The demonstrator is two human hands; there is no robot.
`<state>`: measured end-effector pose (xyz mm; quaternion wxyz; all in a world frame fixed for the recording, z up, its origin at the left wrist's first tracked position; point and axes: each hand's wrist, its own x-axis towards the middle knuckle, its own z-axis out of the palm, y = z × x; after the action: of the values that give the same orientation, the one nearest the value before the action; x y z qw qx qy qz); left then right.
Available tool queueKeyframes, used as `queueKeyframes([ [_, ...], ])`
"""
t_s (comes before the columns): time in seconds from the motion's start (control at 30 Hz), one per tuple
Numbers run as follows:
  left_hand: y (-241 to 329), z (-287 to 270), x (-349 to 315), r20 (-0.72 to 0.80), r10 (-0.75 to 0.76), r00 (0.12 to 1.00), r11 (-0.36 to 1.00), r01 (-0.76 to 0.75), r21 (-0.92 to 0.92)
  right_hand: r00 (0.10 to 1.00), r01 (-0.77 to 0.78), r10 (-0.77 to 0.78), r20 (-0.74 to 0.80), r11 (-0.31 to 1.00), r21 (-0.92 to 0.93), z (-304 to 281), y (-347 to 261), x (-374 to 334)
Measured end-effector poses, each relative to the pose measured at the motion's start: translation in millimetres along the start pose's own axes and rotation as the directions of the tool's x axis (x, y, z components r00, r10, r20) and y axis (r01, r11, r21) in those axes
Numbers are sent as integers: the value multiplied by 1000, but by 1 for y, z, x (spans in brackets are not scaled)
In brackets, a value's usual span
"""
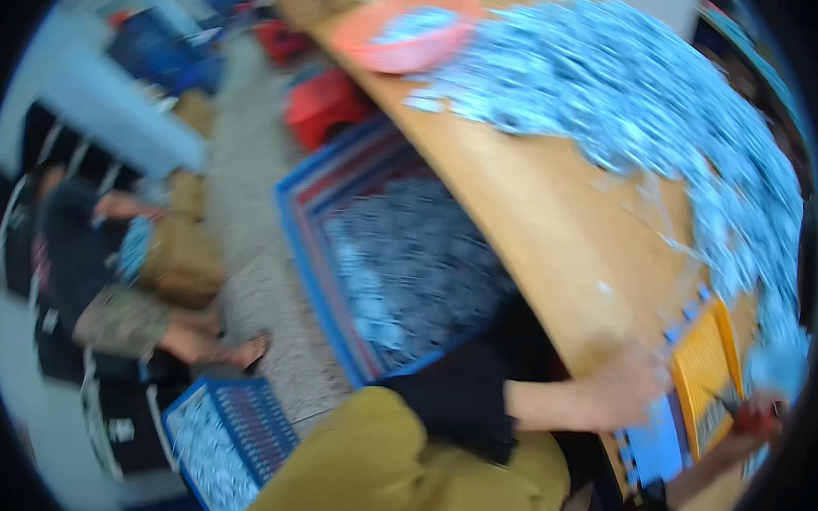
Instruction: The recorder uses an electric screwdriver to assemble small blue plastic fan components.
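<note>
My left hand (625, 386) reaches over the near table edge beside a yellow tray (729, 330). Motion smears its fingers, so its grip is hidden. At the far right, my right hand (752, 439) is closed on a red-handled tool (756, 417) with a dark, narrow tip over the tray. Its exact kind is too blurred to tell. Small dark pieces (711, 423) lie in the tray. A blue plastic basket (659, 449) sits against the tray. Just above my right hand is a rounded, pale blue thing (777, 367), blurred.
A large heap of light-blue flat pieces (604, 78) spreads over the wooden table (510, 200), beside a pink bowl (362, 42). Below stand a blue-rimmed crate (305, 261) of grey and blue pieces, another blue crate (263, 422) and a red stool (319, 108). A person (76, 244) sits at left.
</note>
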<state>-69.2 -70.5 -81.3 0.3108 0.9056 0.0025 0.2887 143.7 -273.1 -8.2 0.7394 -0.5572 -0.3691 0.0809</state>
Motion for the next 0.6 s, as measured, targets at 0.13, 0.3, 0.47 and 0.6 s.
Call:
queueKeyframes([
  [0.13,-17,-48,-23,96,-227,969,974,227,13,985,28,-4,-170,990,139,130,18,-13],
  [0.3,-33,-54,-28,115,-153,981,980,136,149,982,78,-55,-181,989,123,106,12,-22],
  [0.47,-69,-101,-22,-49,-136,990,947,144,286,919,169,-180,-352,984,-60,88,7,-25],
  [0.6,-208,-251,-14,-491,-226,842,607,515,605,966,102,-72,-247,989,110,36,30,-34],
])
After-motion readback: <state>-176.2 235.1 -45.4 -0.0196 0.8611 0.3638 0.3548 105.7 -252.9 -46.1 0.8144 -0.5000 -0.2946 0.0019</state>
